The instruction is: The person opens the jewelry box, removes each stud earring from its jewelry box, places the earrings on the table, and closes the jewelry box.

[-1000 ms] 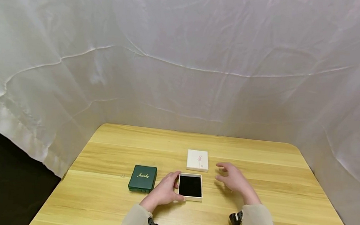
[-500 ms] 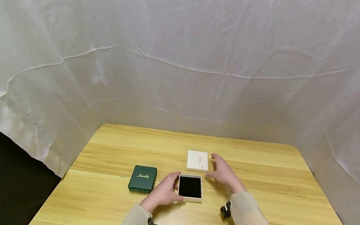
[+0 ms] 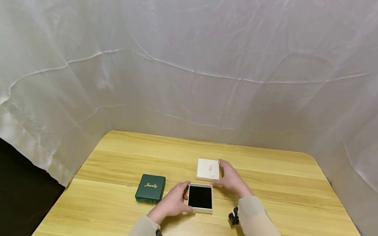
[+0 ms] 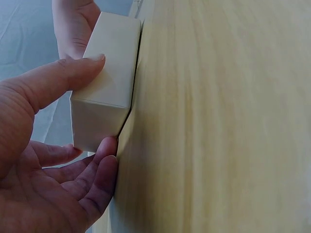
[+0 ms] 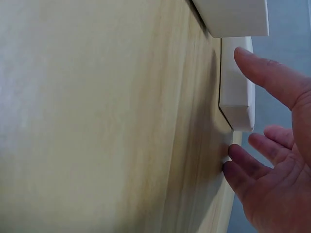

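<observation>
An open white box (image 3: 203,210) with a black pad inside lies on the wooden table. My left hand (image 3: 172,201) grips its left side; in the left wrist view the thumb presses on one wall of the box (image 4: 109,63) and the fingers lie at the adjoining wall. Just beyond it rests a flat white lid (image 3: 208,169) with a pink flower print. My right hand (image 3: 232,178) reaches around the lid's right side. In the right wrist view its thumb overlaps the lid's edge (image 5: 236,87), its other fingers spread and holding nothing; contact is unclear.
A dark green box (image 3: 150,187) marked "Jewelry" stands left of my left hand. Small thin items (image 3: 129,185), too small to identify, lie beside it. Pale cloth (image 3: 190,103) hangs behind and around the wooden table (image 3: 272,166).
My right hand has moved left, from apart on the table's right side to the lid's right edge. The left hand and the boxes have stayed in place.
</observation>
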`<state>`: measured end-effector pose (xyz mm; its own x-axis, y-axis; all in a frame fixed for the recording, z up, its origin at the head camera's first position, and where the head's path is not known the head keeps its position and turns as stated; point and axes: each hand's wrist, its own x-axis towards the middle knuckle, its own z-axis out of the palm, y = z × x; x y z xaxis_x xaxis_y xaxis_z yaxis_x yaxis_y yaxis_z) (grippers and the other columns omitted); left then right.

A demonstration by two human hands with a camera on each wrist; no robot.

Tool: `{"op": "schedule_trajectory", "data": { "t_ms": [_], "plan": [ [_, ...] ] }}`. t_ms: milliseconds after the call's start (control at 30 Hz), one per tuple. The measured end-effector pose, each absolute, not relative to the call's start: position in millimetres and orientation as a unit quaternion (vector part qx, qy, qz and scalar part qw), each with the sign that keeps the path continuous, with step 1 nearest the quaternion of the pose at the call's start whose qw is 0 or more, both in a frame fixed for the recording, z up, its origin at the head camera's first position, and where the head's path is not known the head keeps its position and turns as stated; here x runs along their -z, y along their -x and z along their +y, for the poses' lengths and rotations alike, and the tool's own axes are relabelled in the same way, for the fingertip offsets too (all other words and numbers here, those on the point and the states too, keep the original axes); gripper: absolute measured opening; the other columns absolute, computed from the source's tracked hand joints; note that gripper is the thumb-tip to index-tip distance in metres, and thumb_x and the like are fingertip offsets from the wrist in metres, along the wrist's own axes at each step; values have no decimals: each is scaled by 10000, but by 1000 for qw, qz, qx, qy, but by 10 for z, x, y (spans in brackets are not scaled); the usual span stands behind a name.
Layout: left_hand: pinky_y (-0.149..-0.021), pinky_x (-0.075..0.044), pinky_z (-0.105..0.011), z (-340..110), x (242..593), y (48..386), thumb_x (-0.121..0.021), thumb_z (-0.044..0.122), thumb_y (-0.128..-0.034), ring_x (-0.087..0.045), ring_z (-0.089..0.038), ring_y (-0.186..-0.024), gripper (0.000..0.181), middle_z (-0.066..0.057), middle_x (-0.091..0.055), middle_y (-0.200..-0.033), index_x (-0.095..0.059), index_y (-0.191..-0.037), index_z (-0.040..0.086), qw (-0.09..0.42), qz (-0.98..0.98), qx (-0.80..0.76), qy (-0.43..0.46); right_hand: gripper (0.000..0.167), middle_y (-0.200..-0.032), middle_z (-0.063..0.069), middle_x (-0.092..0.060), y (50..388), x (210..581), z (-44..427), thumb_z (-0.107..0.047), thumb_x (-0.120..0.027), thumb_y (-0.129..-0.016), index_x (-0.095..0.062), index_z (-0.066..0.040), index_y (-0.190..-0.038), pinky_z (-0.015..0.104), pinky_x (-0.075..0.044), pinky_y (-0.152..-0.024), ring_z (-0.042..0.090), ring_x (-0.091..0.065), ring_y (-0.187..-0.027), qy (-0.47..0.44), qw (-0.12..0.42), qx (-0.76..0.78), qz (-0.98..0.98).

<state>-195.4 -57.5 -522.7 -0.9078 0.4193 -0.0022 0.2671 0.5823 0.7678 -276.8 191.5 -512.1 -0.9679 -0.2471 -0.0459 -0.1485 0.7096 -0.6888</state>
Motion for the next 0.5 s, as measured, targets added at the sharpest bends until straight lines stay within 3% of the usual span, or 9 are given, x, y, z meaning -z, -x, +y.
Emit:
{"op": "schedule_trajectory", "data": {
  "t_ms": [500],
  "plan": [
    [-771, -428, -302, -561, 5230, 1961, -903, 232, -681, -499, -125, -796, 961, -7, -501, -939, -389, -1436, -68, 93, 885, -412, -197, 1081, -1519, 273, -301, 2882, 5128, 1879, -177, -914, -678, -261, 69, -1503, 530, -228, -1126, 430, -295, -1383, 120, 68, 353, 925]
  ]
}}
